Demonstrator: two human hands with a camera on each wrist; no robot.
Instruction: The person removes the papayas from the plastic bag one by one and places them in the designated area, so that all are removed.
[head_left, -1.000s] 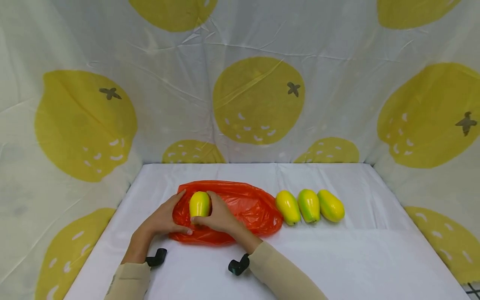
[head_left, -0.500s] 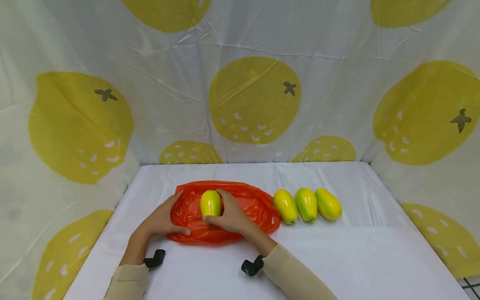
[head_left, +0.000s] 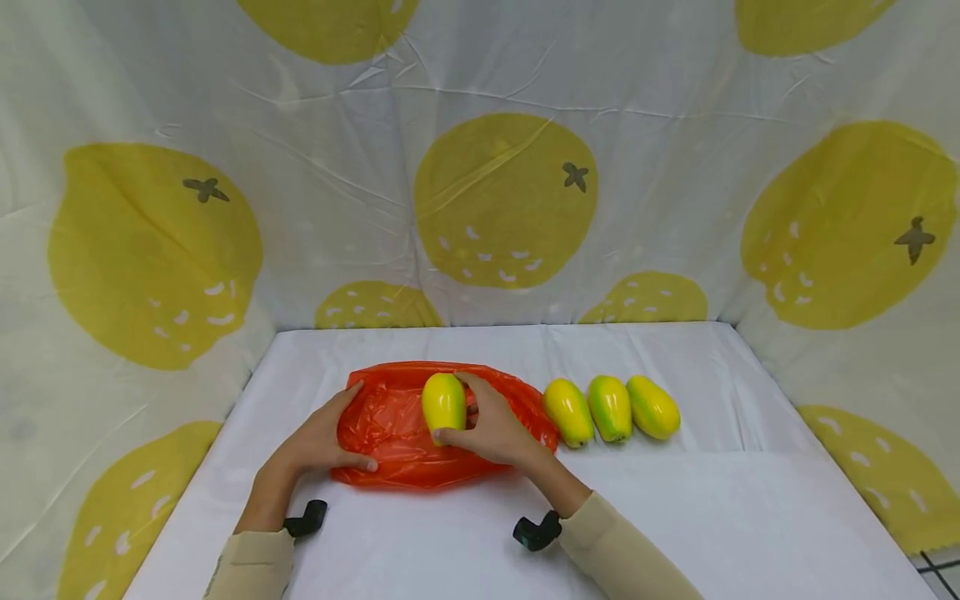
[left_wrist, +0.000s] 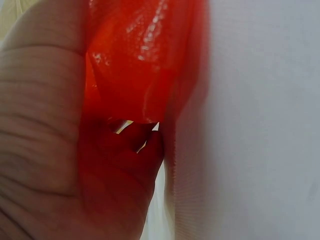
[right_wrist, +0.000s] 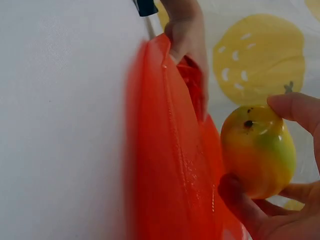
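My right hand (head_left: 491, 425) grips a yellow-green papaya (head_left: 443, 406) between thumb and fingers, over the mouth of a red plastic bag (head_left: 390, 417). In the right wrist view the papaya (right_wrist: 257, 155) shows its dark-spotted end and an orange flush. The bag lies spread out on the white table with its rim raised. At its left end my left hand (head_left: 318, 437) holds the rim in a wide C, thumb on the near side and fingers on the far side. Red film (left_wrist: 135, 60) fills much of the left wrist view beside the thumb. Whether anything lies under the bag's folds is hidden.
Three more papayas (head_left: 610, 408) lie in a row just right of the bag. The white tabletop (head_left: 712, 517) stretches in front and to the right. Walls of lemon-print cloth (head_left: 337, 208) close off the back and both sides.
My right hand has carried the papaya rightwards across the bag, from its left end to about its middle, and slightly upward. My left hand stays at the bag's left end.
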